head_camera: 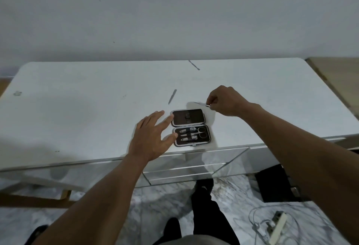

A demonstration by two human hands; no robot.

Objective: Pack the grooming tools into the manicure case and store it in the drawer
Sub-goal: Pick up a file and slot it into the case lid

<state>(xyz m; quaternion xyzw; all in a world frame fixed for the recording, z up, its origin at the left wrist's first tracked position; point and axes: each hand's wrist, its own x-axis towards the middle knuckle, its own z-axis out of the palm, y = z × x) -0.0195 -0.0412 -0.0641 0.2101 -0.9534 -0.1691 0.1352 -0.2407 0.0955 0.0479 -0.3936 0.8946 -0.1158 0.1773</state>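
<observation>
The manicure case [191, 126] lies open near the front edge of the white table [77, 99], its dark lid half away from me. Two nail clippers and small scissors [201, 132] sit in the lower half. My left hand [153, 136] is spread, fingers straight, with fingertips touching the case's left edge. My right hand [225, 101] pinches a thin metal tool [201, 104] just behind the case. A slim metal tool [172, 96] lies loose on the table behind the case. Another thin tool [194, 65] lies near the table's back edge.
A mirrored drawer [186, 167] stands pulled out below the table front, right under the case. A wall runs behind the table. A wooden surface [338, 78] adjoins on the right. On the marble floor lie a power strip [277, 227] with cables and a dark box [275, 184].
</observation>
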